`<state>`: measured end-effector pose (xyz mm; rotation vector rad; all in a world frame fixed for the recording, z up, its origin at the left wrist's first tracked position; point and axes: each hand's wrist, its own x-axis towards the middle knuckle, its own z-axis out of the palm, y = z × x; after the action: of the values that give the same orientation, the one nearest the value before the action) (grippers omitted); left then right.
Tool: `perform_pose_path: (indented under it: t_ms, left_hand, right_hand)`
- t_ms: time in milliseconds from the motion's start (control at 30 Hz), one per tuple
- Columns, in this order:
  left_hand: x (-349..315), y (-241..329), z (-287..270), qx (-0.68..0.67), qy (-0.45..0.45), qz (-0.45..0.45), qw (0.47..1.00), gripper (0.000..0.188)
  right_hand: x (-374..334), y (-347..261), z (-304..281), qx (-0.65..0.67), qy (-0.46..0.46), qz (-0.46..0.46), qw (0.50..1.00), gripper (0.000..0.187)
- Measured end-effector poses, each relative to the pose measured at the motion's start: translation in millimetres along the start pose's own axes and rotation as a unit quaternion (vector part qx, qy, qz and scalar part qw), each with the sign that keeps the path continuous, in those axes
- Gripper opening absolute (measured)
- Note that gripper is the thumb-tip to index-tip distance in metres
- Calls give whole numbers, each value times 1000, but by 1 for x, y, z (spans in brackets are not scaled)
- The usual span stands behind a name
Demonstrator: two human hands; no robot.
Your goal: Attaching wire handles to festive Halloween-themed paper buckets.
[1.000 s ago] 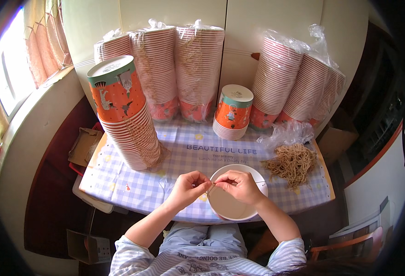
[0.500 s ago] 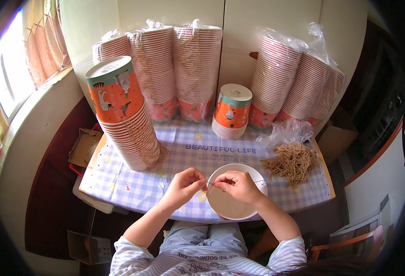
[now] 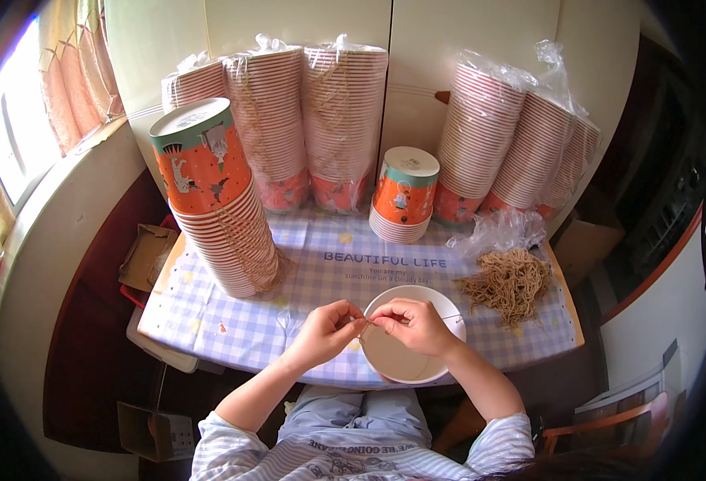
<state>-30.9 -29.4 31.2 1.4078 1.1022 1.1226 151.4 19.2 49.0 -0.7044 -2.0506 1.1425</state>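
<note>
A round paper bucket (image 3: 410, 365), white inside, stands with its opening upward at the near edge of the table. Over its left rim, my left hand (image 3: 330, 330) pinches a thin tan string (image 3: 362, 340) with thumb and forefinger. My right hand (image 3: 417, 325) pinches the same string, its fingertips almost touching those of the left. A short loop of the string dangles below the fingertips. A thin line runs across the bucket's right rim beside the right hand; its hidden part cannot be followed. To the right lies a tangled pile of tan strings (image 3: 511, 284).
An upside-down stack of orange paper buckets (image 3: 208, 172), draped with tan strings, stands at left. A shorter stack (image 3: 405, 196) sits at the back middle. Several tall plastic-wrapped stacks (image 3: 345, 120) line the wall. A crumpled clear bag (image 3: 501, 232) touches the string pile. Checked cloth (image 3: 305, 280) covers the table.
My left hand has shifted slightly right and down, bringing its fingertips closer to the right ones. The right hand and the bucket stay nearly in place.
</note>
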Motion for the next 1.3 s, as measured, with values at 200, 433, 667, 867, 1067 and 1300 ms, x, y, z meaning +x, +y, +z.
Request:
perform_pose_path:
  t_ms: [200,433,667,867,1067,1300]
  left_hand:
    - [-2,7,3,92,20,39,995,5]
    - [-1,3,4,109,56,80,989,8]
    - [1,-3,5,97,80,105,986,7]
    - [1,-5,3,105,83,76,988,4]
    - [3,-9,1,112,84,51,989,5]
    - [6,-22,7,66,104,75,990,10]
  right_hand:
    - [-1,2,0,21,0,43,999,12]
    - [-1,0,0,26,-13,84,996,13]
    - [-2,-1,0,3,-31,59,998,13]
    - [-2,2,0,-4,-24,56,998,11]
    - [-1,-1,0,-49,-11,-17,999,6]
    - [-1,-5,0,-70,-28,-51,996,4]
